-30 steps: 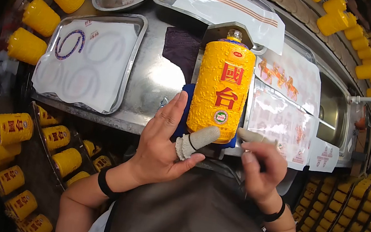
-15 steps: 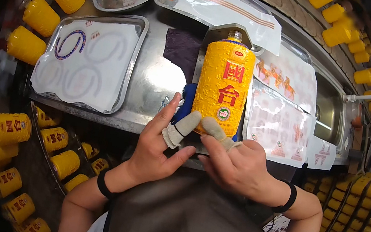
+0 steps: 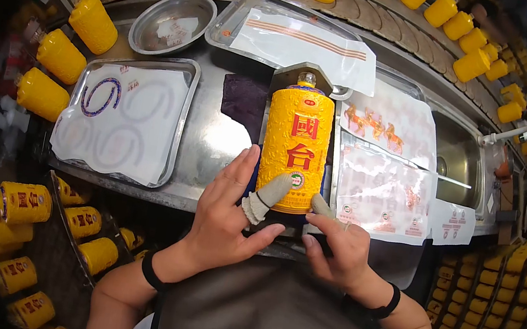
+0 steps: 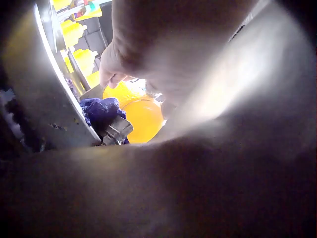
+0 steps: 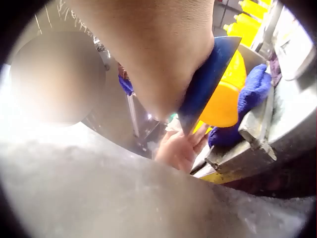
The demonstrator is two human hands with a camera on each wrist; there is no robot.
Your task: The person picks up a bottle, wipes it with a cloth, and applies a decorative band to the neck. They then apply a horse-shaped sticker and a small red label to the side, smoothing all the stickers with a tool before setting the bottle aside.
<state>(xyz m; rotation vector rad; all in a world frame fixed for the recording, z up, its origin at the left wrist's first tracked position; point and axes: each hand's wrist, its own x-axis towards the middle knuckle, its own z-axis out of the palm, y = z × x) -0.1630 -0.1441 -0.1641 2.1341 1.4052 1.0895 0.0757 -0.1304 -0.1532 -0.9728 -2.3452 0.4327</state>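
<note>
A yellow bottle point(image 3: 295, 149) with red characters lies face up, neck away, on a blue-padded metal support. My left hand point(image 3: 221, 219) has its bare fingers spread at the bottle's left side, and its cloth-covered finger rests on the lower front beside the round emblem. At the lower right edge is my right hand point(image 3: 341, 247), one covered finger extended, thumb apart; contact there is unclear. The left wrist view shows my left hand point(image 4: 148, 54) over the orange-looking base point(image 4: 143, 119). My right hand point(image 5: 153, 59) partly blocks its view of the bottle point(image 5: 223, 104).
A tray point(image 3: 190, 85) with ring-patterned sheets lies left, beside a round metal bowl point(image 3: 139, 30). Behind the bottle is a sheet with brown stripes point(image 3: 302, 44). Printed horse sheets point(image 3: 386, 121) and a sink point(image 3: 459, 153) are right. Yellow bottles stand around the bench.
The head view has shifted, so the bench appears lower. My right hand has moved from the bottle's lower front to its right edge. My left covered finger reaches farther up the front.
</note>
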